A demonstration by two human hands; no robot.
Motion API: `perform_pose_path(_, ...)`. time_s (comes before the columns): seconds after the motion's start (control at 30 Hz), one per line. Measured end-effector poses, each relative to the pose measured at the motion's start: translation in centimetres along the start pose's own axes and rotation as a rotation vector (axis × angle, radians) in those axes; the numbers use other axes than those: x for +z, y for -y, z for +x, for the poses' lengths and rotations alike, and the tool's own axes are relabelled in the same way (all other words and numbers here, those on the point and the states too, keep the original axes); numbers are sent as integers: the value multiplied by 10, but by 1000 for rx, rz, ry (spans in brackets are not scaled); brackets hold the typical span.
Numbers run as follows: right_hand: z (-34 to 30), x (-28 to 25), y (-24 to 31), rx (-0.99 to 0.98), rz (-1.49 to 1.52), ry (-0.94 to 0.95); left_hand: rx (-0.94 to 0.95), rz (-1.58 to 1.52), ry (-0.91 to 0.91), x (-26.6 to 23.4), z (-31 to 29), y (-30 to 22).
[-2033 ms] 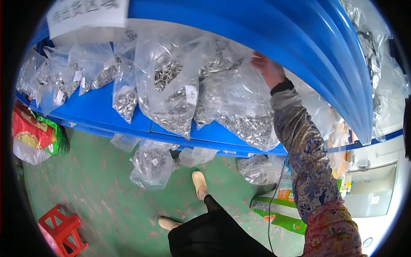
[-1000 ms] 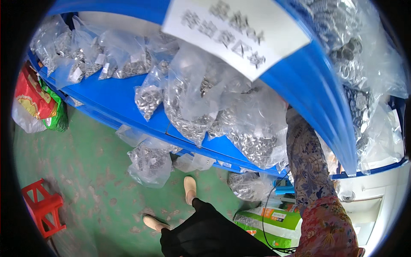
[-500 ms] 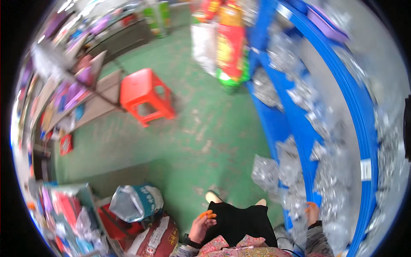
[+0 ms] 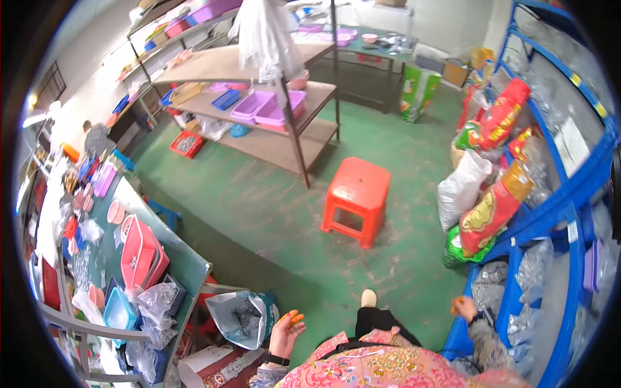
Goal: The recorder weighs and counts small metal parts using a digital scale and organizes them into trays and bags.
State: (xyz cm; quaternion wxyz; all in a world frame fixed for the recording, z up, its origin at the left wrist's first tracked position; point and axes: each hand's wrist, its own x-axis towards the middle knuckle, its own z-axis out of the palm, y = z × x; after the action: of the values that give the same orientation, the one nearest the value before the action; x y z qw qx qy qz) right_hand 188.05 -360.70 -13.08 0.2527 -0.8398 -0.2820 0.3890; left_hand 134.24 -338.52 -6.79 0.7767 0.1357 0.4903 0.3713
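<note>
My left hand (image 4: pixel 285 334) hovers beside an open white and blue sack (image 4: pixel 242 317) with grey contents. Its fingers are loosely spread, with orange covers on some tips, and nothing is held. Over at the right, my right hand (image 4: pixel 465 309) hangs near the blue shelf rack (image 4: pixel 458 333), also with orange on its fingertips. Its fingers are loosely bent and small in view; no object shows in them. Clear plastic bags of small parts (image 4: pixel 490 284) lie on the rack's lower shelf.
A red plastic stool (image 4: pixel 357 191) stands ahead on the green floor. Full sacks (image 4: pixel 466 187) lean by the rack. At left, a green-topped table (image 4: pixel 184 255) bears a pink basket (image 4: pixel 139 252) and bags. Farther off are a brown shelf (image 4: pixel 317 97) and a person (image 4: pixel 98 139).
My view has swung left and up, showing more of the room. My right hand has come away from the bags on the rack; my left hand stays free near the sack.
</note>
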Motion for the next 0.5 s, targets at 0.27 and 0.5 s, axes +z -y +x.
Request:
perform_pose_path(0.27,278,117,306,-252,-326,205,123,-326,-190,28,29,-64)
perform_pose_path(0.5,339,263,430,-431,-553,477,225,-449,-311,-5,104,-164)
